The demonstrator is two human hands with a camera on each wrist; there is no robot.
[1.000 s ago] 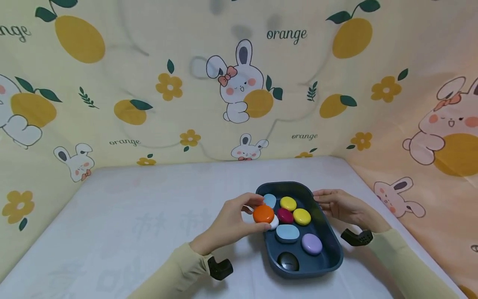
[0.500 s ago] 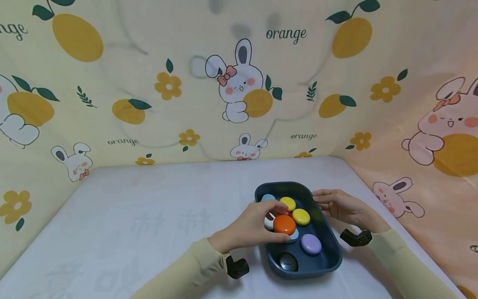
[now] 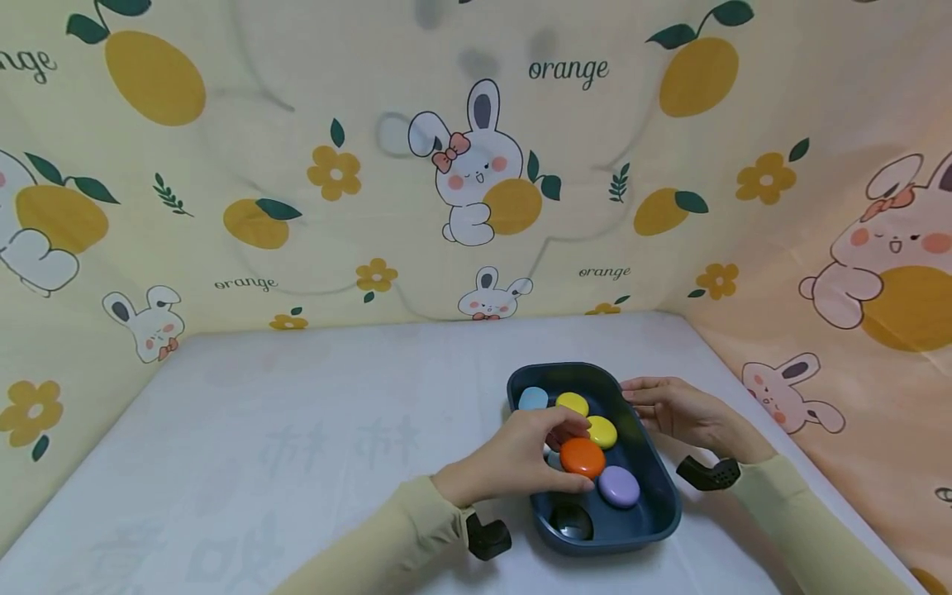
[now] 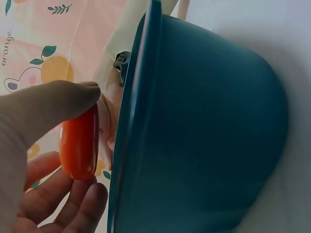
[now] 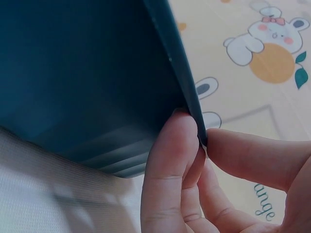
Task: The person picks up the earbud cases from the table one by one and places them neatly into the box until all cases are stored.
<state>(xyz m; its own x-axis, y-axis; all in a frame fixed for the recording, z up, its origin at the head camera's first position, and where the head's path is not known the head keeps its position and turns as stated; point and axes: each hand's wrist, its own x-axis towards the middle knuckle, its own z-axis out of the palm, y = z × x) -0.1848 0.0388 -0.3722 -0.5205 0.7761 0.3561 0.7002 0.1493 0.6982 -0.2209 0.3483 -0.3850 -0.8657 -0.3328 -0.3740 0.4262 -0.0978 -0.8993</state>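
Observation:
My left hand point(image 3: 513, 454) holds a glossy orange disc point(image 3: 583, 458) between thumb and fingers, over the middle of a dark blue deep tray point(image 3: 666, 506). In the left wrist view the orange disc point(image 4: 80, 143) is on edge, above the tray's rim. My right hand point(image 3: 692, 417) is at the tray's far right side; in the right wrist view its thumb and fingers pinch the tray's rim point(image 5: 192, 92). Inside the tray lie a purple disc point(image 3: 619, 487), a black disc point(image 3: 572, 521), two yellow discs point(image 3: 603, 432) and a light blue piece point(image 3: 533, 398). My left hand mostly hides other pieces there.
The tray stands on a white cloth-covered table point(image 3: 297, 438), right of its middle. A patterned curtain point(image 3: 357, 99) with rabbits and oranges hangs behind and at the sides. Each wrist wears a black camera point(image 3: 487, 537).
My left hand has carried the orange disc rightward and toward me, from the tray's left edge to over its middle, covering the crimson disc. The right hand and tray have stayed put.

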